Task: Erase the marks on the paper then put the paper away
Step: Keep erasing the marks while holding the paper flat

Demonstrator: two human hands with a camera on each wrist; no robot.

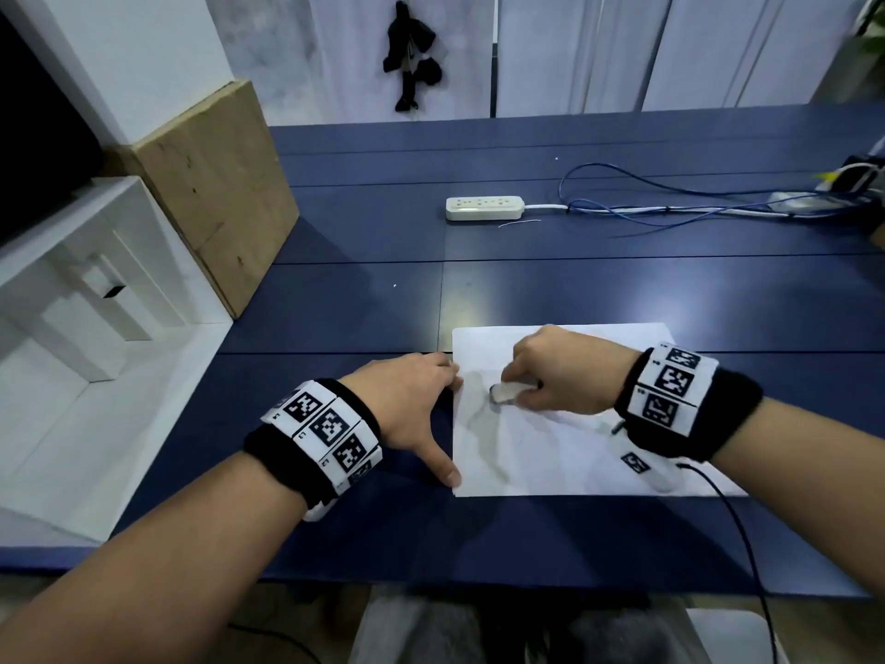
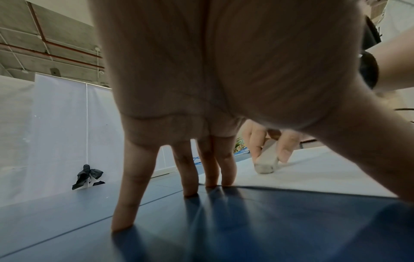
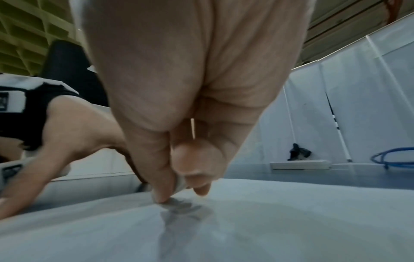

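Observation:
A white sheet of paper (image 1: 565, 464) lies on the blue table (image 1: 364, 309), near its front edge. Faint grey marks (image 1: 475, 410) smear the sheet's left part; in the right wrist view the grey marks (image 3: 179, 207) sit right under the fingertips. My right hand (image 1: 531, 378) pinches a small white eraser (image 1: 505, 392) between thumb and fingers and presses its tip on the paper (image 3: 291, 221). The eraser (image 2: 266, 162) shows a dirty grey end. My left hand (image 1: 414, 404) is spread flat, with its fingertips (image 2: 209, 175) and thumb on the sheet's left edge.
A white power strip (image 1: 483, 208) and blue cables (image 1: 670, 203) lie at the back of the table. A wooden board (image 1: 215, 194) leans at the left beside a white shelf unit (image 1: 72, 289). A black bundle (image 1: 409, 55) hangs on the white curtain behind.

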